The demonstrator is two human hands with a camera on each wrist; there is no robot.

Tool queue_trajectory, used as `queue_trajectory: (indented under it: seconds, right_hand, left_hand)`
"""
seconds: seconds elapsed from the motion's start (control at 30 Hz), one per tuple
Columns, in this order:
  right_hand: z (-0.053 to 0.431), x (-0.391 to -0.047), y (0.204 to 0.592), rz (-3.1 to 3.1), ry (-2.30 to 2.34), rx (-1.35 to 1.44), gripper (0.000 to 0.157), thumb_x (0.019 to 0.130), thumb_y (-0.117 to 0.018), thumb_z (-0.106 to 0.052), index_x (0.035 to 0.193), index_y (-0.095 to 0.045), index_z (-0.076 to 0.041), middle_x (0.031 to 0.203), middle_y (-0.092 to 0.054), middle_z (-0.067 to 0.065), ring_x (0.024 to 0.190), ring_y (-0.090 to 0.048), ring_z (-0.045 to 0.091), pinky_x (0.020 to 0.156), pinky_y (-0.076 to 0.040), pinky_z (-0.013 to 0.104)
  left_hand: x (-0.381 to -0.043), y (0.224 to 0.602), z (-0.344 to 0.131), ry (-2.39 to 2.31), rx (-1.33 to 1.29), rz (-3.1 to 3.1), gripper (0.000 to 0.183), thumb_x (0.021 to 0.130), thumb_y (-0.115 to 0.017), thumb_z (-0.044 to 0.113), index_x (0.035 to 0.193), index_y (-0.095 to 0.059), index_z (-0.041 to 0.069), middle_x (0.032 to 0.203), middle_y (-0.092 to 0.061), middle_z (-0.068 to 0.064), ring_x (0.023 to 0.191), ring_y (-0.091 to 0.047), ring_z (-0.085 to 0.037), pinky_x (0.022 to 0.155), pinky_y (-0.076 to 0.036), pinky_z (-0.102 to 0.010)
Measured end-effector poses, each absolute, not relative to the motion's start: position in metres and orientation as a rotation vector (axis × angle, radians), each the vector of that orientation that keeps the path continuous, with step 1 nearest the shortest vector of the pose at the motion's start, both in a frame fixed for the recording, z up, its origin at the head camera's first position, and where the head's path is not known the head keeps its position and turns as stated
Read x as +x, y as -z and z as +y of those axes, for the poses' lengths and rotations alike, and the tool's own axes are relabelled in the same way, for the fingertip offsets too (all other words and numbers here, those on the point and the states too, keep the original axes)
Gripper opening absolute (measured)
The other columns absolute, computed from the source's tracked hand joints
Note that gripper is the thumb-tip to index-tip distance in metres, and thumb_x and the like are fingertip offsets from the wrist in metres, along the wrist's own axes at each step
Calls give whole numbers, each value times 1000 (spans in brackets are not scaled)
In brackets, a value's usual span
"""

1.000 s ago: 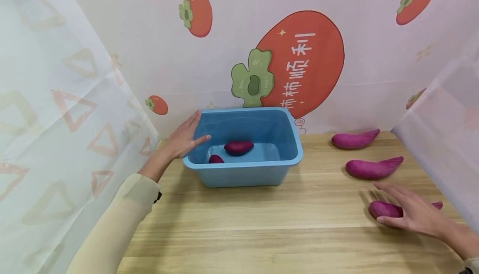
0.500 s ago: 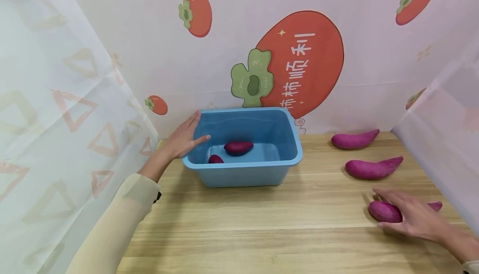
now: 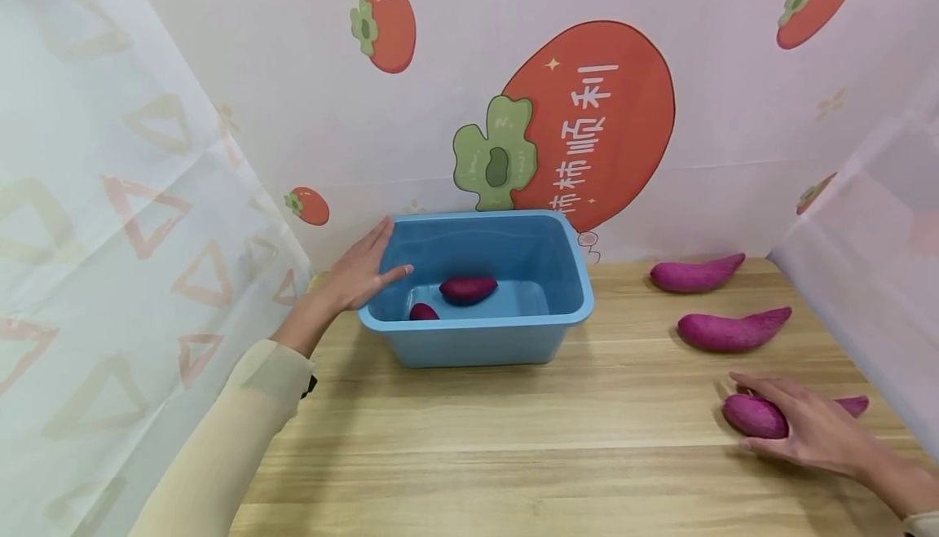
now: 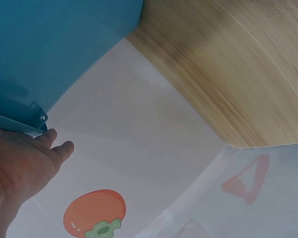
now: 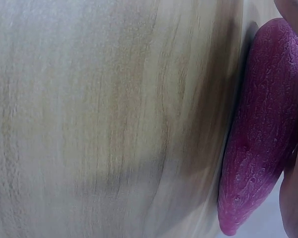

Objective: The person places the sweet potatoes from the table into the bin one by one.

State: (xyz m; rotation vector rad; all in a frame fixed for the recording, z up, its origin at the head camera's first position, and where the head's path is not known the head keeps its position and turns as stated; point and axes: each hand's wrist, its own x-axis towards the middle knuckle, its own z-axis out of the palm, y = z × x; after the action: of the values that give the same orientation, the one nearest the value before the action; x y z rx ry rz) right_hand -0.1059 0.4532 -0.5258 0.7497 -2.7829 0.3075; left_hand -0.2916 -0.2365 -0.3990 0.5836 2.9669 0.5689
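At the right front of the table, my right hand point(image 3: 822, 431) grips a purple sweet potato point(image 3: 756, 416), thumb on its near side and fingers over its far side. The right wrist view shows this sweet potato point(image 5: 260, 124) lying along the wooden surface under the palm. My left hand point(image 3: 359, 275) rests on the left rim of a blue plastic basin point(image 3: 477, 348), fingers straight and thumb over the inside. In the left wrist view the hand point(image 4: 25, 158) touches the basin's rim point(image 4: 15, 124). Inside the basin lie a dark purple sweet potato point(image 3: 468, 289) and another point(image 3: 424, 312), partly hidden by the front wall.
Two more purple sweet potatoes lie behind the right hand, one in the middle point(image 3: 734, 330) and one at the back point(image 3: 697, 274). Printed cloth walls enclose the wooden table point(image 3: 469, 455) at the back point(image 3: 704, 195), left point(image 3: 88, 276) and right point(image 3: 873, 268).
My right hand has lowered and closed around the nearest sweet potato, which stays in place. My left hand and the basin have not moved.
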Motion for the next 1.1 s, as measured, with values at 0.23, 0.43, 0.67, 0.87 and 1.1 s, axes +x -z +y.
queue_trajectory:
  seconds: [0.23, 0.43, 0.67, 0.87, 1.1]
  right_hand:
    - [452, -104, 531, -2785, -304, 698, 95, 56, -102, -50, 138, -68, -16, 124, -71, 9, 107, -67, 38, 79, -56, 35]
    - [453, -105, 537, -2734, -318, 705, 91, 52, -103, -52, 131, -72, -19, 122, -71, 6, 107, -65, 33, 86, -41, 11]
    - [454, -106, 541, -2703, -303, 715, 85, 52, -103, -53, 125, -75, -19, 121, -70, 3, 106, -65, 31, 88, -39, 7]
    - [453, -107, 544, -2669, -297, 713, 77, 54, -102, -53, 120, -76, -24, 119, -70, -1, 108, -61, 15, 87, -41, 6]
    - [455, -109, 547, -2629, -324, 739, 69, 53, -103, -47, 113, -76, -26, 115, -70, -3, 108, -60, 5, 88, -41, 5]
  left_hand:
    - [-291, 399, -237, -576, 582, 2970, 100, 104, -49, 60, 170, 5, 9, 179, 2, -12, 164, -4, -38, 129, -14, -65]
    - [-291, 399, -237, -561, 589, 2971, 99, 104, -48, 60, 170, 6, 8, 179, 1, -13, 164, -4, -38, 129, -13, -64]
    - [-287, 396, -236, -573, 577, 2966, 100, 104, -49, 60, 170, 5, 8, 179, 2, -12, 164, -4, -38, 129, -14, -64]
    - [-287, 397, -236, -577, 582, 2964, 100, 104, -49, 60, 170, 5, 7, 179, 2, -13, 164, -4, -39, 129, -13, -64]
    - [-288, 397, -237, -565, 594, 2968, 99, 105, -48, 60, 169, 6, 7, 179, 2, -13, 164, -4, -38, 129, -13, -63]
